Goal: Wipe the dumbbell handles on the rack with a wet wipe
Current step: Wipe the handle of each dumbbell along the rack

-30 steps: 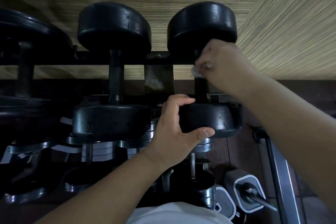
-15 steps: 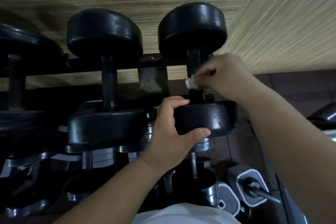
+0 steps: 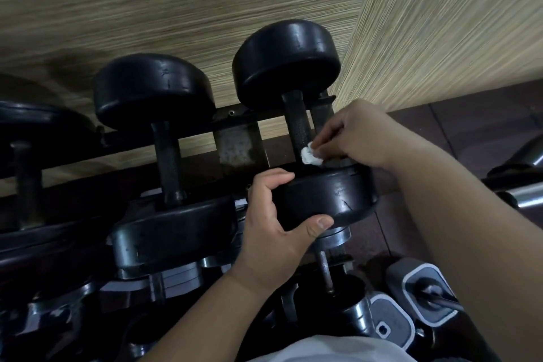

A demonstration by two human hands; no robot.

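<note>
Black rubber, scuffed and dull, covers the thick round heads of the dumbbell (image 3: 326, 197) I am working on, the rightmost on the top rail of the rack (image 3: 235, 144); its handle (image 3: 295, 123) is a dark, finely knurled bar, and its lowest stretch is hidden behind the wet wipe (image 3: 311, 156) and my knuckles; my right hand (image 3: 358, 132) pinches that small crumpled white wad against the bar just above the near head, though the fingertips themselves are tucked out of sight; my left hand (image 3: 273, 229) grips the near head, fingers curled over its top edge and lost behind it, thumb pressed on the front face; the neighbouring dumbbell (image 3: 167, 156) lies just beside, same rubber, same rough bar; a third dumbbell (image 3: 26, 161) at the left is cut off by the edge and sunk in shadow; below, chrome dumbbells (image 3: 358, 314) glint, but the lower tier is too dark to sort out; the wall (image 3: 176, 9) behind shows streaked, pale wood grain; a sliver of my white shirt (image 3: 323, 350) is cropped at the bottom.
</note>
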